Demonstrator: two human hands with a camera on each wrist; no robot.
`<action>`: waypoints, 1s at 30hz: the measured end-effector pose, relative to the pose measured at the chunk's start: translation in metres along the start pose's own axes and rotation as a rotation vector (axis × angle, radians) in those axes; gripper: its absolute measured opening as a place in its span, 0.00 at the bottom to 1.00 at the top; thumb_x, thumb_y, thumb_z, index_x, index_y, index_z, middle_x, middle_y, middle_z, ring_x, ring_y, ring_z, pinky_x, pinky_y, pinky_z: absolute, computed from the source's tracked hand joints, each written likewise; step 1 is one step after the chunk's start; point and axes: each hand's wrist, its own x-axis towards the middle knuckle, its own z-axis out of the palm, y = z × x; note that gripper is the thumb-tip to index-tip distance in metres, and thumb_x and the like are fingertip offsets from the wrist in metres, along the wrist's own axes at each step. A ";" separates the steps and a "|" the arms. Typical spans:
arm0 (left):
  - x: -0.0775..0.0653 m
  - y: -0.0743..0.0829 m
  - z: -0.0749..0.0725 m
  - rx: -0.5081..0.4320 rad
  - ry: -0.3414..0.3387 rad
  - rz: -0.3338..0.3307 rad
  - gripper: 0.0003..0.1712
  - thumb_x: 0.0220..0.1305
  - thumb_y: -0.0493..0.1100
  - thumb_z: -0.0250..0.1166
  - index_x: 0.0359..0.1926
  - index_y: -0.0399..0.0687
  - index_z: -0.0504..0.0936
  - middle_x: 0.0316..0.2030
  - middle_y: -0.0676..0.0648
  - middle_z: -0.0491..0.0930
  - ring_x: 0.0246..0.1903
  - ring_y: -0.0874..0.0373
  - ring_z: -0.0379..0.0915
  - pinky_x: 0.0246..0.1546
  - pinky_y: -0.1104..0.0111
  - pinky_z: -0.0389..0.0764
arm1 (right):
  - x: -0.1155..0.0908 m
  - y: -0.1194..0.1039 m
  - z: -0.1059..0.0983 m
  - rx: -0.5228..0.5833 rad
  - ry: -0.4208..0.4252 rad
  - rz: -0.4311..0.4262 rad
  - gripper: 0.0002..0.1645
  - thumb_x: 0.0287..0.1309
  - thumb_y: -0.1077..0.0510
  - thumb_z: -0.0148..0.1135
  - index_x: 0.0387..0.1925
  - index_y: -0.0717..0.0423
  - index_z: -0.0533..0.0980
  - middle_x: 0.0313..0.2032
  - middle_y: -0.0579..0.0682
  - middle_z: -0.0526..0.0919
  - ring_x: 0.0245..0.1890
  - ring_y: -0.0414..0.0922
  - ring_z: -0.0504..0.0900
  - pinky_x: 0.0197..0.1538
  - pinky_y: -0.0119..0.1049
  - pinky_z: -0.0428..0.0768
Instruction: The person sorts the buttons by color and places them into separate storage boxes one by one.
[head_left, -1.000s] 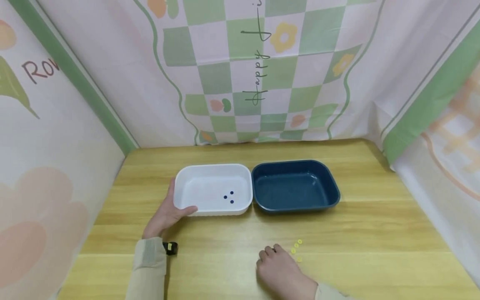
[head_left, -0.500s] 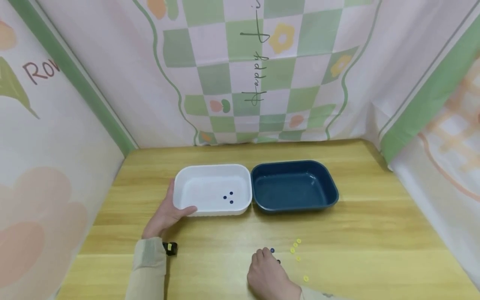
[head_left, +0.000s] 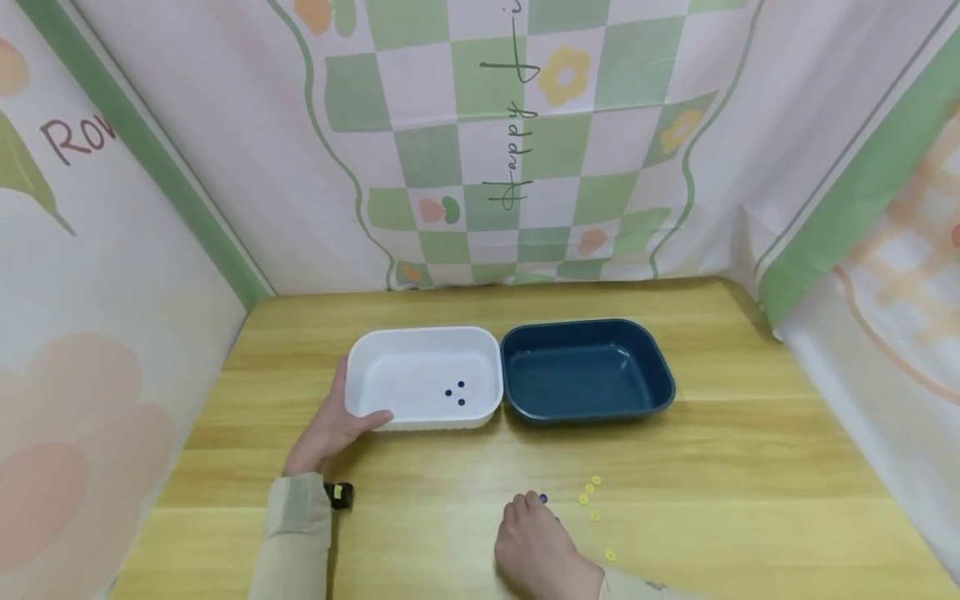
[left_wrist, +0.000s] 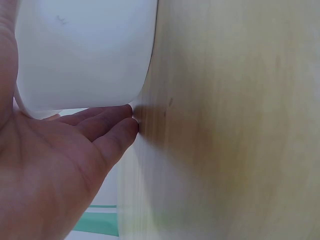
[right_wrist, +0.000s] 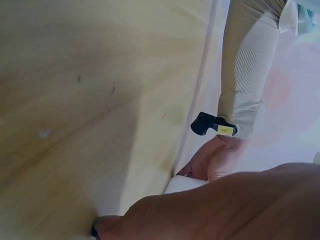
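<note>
In the head view my left hand [head_left: 330, 427] holds the near left corner of a white plastic basin [head_left: 426, 421], thumb along the front rim and fingers against the left side. Those fingers [left_wrist: 114, 142] lie fairly straight along its wall in the left wrist view. Three small dark blue beads [head_left: 448, 392] lie inside the basin. Low over the table, my right hand [head_left: 534, 542] has its fingers curled, and a dark blue bead [right_wrist: 94, 229] shows at the fingertips in the right wrist view. Another blue bead [head_left: 543, 498] lies just beyond the knuckles; one more is mostly covered by the hand.
A dark blue basin [head_left: 588, 417] stands against the white one on its right. Several yellow ring-shaped beads [head_left: 589, 488] are scattered on the wooden table [head_left: 720, 500] right of my right hand. Patterned curtains [head_left: 480, 150] hang behind and beside the table.
My right hand has shifted left and slightly down, uncovering a blue bead and another yellow bead, and has since stayed nearly still. My left hand keeps its hold on the white basin.
</note>
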 end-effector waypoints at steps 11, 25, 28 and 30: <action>-0.002 0.003 0.000 -0.032 -0.016 -0.035 0.73 0.51 0.49 0.77 0.76 0.61 0.24 0.74 0.35 0.42 0.68 0.38 0.50 0.67 0.43 0.50 | -0.002 0.010 -0.001 0.130 -0.030 0.009 0.11 0.53 0.55 0.58 0.25 0.57 0.81 0.22 0.50 0.74 0.26 0.45 0.70 0.40 0.39 0.73; -0.002 0.002 0.000 -0.026 -0.019 -0.044 0.73 0.51 0.50 0.76 0.75 0.64 0.23 0.74 0.35 0.41 0.68 0.38 0.49 0.67 0.43 0.51 | 0.002 0.034 0.004 0.368 0.142 0.039 0.03 0.52 0.59 0.62 0.25 0.51 0.77 0.23 0.43 0.70 0.24 0.40 0.70 0.27 0.33 0.67; -0.002 0.002 0.000 -0.022 -0.016 -0.046 0.73 0.51 0.51 0.76 0.75 0.64 0.23 0.75 0.36 0.40 0.68 0.38 0.49 0.67 0.43 0.50 | 0.006 0.041 0.004 0.651 0.228 0.086 0.05 0.56 0.60 0.64 0.27 0.47 0.77 0.25 0.37 0.72 0.24 0.35 0.71 0.26 0.30 0.68; -0.002 0.002 0.000 -0.022 -0.015 -0.050 0.74 0.51 0.51 0.76 0.75 0.64 0.23 0.75 0.36 0.39 0.69 0.38 0.48 0.67 0.43 0.49 | 0.009 0.044 0.003 0.923 0.257 0.146 0.05 0.59 0.58 0.63 0.29 0.45 0.79 0.26 0.35 0.74 0.24 0.33 0.72 0.27 0.29 0.71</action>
